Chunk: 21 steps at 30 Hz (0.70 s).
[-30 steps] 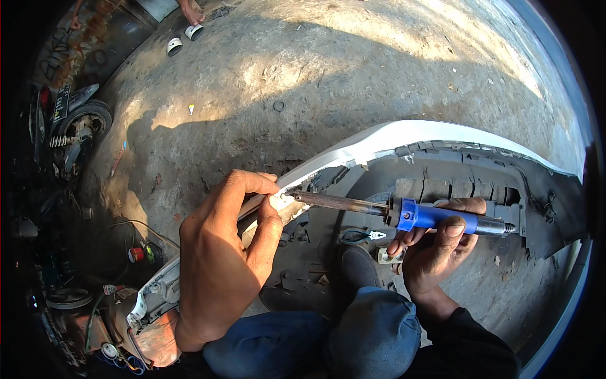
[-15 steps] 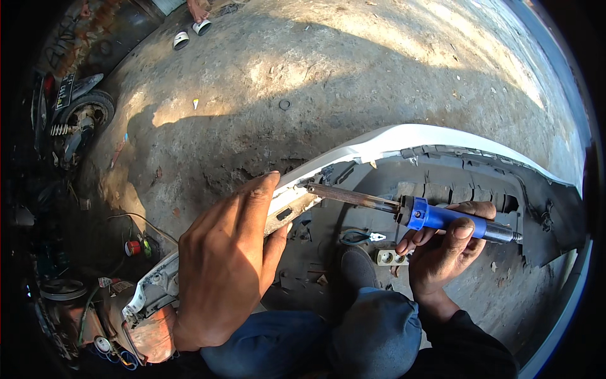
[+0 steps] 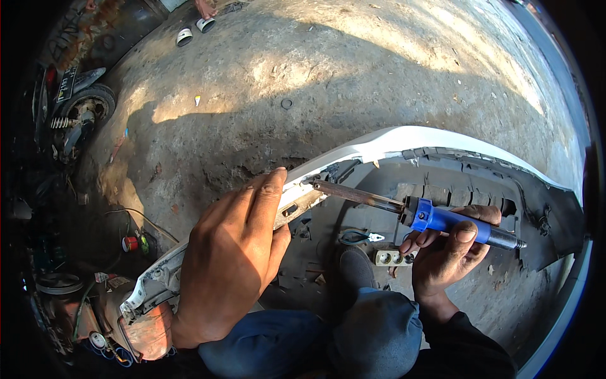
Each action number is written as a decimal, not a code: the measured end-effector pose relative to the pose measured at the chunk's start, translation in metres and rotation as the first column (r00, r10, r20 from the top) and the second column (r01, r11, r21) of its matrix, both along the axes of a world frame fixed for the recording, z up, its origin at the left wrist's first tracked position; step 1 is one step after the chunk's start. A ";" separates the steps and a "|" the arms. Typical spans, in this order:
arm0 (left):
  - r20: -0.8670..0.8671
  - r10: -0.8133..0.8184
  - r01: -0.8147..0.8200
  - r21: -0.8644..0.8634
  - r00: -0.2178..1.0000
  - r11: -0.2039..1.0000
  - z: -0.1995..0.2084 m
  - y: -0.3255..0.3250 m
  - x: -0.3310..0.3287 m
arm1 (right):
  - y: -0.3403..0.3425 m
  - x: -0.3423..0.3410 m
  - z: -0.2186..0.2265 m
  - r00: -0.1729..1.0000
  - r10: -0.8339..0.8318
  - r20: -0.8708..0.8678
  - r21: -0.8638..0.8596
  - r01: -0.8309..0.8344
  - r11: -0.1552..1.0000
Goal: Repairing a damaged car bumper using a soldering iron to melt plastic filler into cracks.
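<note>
The left hand (image 3: 230, 265) lies flat, fingers closed over the edge of the white bumper (image 3: 404, 140) on the ground. The right hand (image 3: 451, 249) grips the blue soldering iron (image 3: 435, 218) by its handle. The bumper looks light but bendy; the metal tip is probably hot.

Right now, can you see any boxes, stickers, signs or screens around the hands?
No boxes, signs or screens show.
Plate: far left on the parked motorbike, a small dark rectangle with pale marks, tilted.
Paper scrap: lower left near the bumper's end, small, pale with red; could be a label.
The blue-handled soldering iron in the right hand shows no sticker.
</note>
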<state>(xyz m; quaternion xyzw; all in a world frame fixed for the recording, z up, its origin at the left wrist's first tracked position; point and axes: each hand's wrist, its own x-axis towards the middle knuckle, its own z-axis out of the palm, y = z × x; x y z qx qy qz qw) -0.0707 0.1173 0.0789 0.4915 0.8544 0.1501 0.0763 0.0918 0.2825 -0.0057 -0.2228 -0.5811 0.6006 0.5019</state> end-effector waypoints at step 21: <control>-0.015 -0.007 0.006 -0.012 1.000 1.000 0.006 -0.003 -0.001 | -0.005 -0.001 0.019 0.994 -0.050 0.094 -0.058 0.056 0.997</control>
